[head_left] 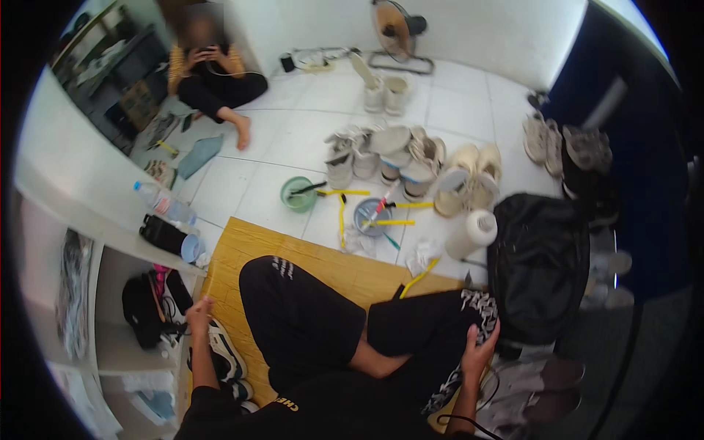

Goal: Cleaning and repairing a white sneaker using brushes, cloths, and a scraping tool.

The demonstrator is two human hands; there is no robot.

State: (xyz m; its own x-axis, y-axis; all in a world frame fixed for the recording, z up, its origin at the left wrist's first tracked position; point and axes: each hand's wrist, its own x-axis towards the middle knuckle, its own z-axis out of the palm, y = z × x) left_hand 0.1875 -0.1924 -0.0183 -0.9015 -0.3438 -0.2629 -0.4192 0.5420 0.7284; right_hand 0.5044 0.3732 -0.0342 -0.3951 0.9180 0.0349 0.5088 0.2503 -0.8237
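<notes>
My left hand [198,317] is raised beside the white shelf at the left, its fingers pinched together. A thin pale line shows above the fingertips; whether it is a held stick is too small to tell. Below that hand lies a dark-and-white sneaker [226,352]. My right hand [478,353] rests against my right knee, on the black trousers [418,323] with a white pattern, thumb and fingers apart. I sit cross-legged on a yellow-brown mat [235,246]. Close to the right knee is a black backpack [539,268].
Ahead stand a green bowl [299,195], a grey bowl [370,218] with brushes, several pale shoes [411,158] and a white bottle [471,235]. A plastic bottle [165,202] is at the left. Another person [213,77] sits far left; a fan [396,33] stands at the back.
</notes>
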